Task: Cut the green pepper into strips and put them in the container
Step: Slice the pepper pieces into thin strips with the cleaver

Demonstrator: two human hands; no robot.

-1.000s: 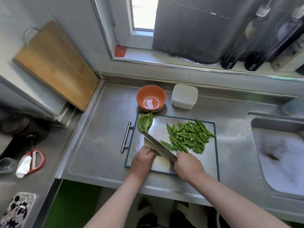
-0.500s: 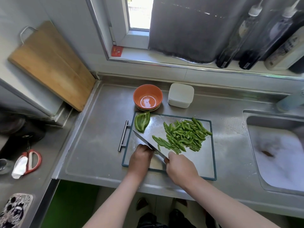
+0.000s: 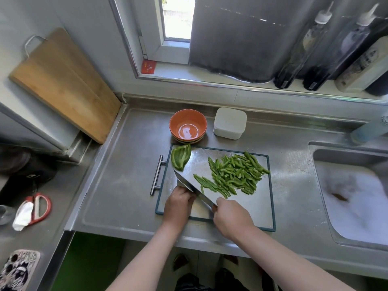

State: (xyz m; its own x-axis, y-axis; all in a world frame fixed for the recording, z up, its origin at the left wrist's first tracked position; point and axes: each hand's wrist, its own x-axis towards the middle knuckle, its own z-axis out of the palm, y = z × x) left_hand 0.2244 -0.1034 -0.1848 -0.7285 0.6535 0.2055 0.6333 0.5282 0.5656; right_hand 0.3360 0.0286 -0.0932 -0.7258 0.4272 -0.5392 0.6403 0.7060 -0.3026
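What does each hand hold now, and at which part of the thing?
The right hand grips the knife by its handle. The left hand is curled beside the blade; whether it holds anything cannot be told.

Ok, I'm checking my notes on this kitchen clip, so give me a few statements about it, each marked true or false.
1. The right hand grips the knife. True.
2. The cut strips lie in the orange bowl. False: they lie on the cutting board.
3. An uncut pepper piece lies at the board's far left corner. True.
4. The white container stands left of the bowl. False: it stands to the bowl's right.
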